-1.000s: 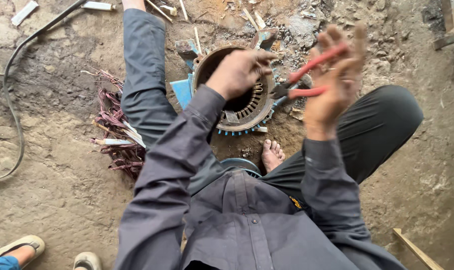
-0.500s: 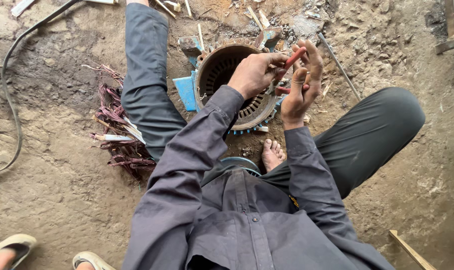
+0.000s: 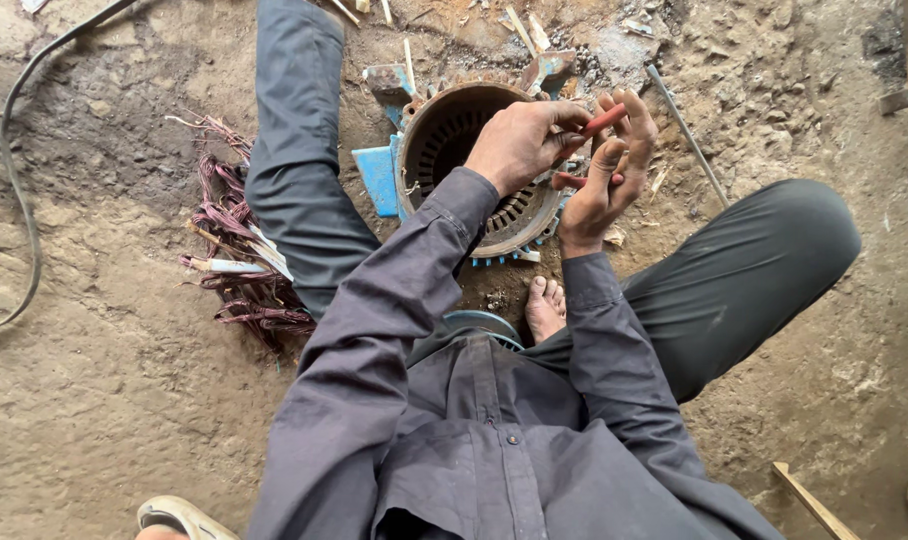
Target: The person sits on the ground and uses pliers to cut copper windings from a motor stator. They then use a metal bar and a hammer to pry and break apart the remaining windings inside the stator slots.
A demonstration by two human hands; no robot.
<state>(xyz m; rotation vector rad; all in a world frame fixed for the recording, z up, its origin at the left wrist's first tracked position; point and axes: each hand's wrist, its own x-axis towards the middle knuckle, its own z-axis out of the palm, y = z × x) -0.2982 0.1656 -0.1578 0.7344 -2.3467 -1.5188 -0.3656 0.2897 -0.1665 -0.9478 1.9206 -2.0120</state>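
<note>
Both hands, left hand [image 3: 519,145] and right hand [image 3: 604,180], clamp fingers on red-handled pliers [image 3: 594,135] above the motor stator [image 3: 474,170]; a slipped grip risks pinched fingers.

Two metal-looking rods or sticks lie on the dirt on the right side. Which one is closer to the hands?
The thin grey rod, lying slantwise just beyond the right hand, near the knee. The other, a pale wooden stick, lies far off at the bottom right corner.

- Pliers [image 3: 602,122]: red handles.
- Motor stator [image 3: 474,150]: rusty brown shell, blue feet, ribbed inside.
- Wire bundle [image 3: 244,260]: reddish copper.
- Sleeves [image 3: 394,320] and trousers [image 3: 744,270]: dark grey.
- Ground [image 3: 94,400]: dusty brown.
</note>
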